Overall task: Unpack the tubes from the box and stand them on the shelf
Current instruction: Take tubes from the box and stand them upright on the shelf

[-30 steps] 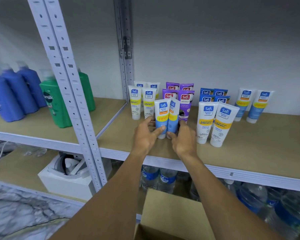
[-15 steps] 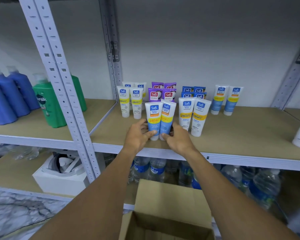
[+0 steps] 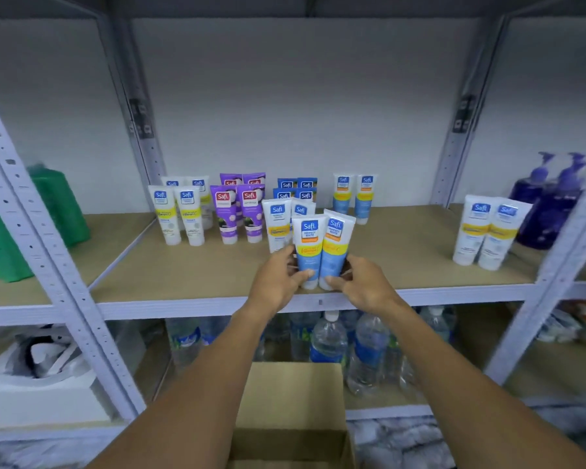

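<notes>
At six o'clock the open cardboard box (image 3: 290, 397) sits below the shelf (image 3: 183, 306). Just beyond it, the left hand (image 3: 276, 282) grips the left tube (image 3: 308, 252) and the right hand (image 3: 366, 287) grips the right tube (image 3: 334, 255). Both stand cap-down, touching, near the shelf's front edge. Farther off, toward eleven o'clock, rows of tubes (image 3: 251, 211) stand upright.

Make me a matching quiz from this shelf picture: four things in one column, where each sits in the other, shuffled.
1 blue tube pair
2 purple tubes
3 water bottles
4 cardboard box

A level below the tubes
B held between left hand and right hand
C bottom of view, between forearms
D standing on the shelf, left of the hands

Pairs: 1-B, 2-D, 3-A, 4-C
</notes>
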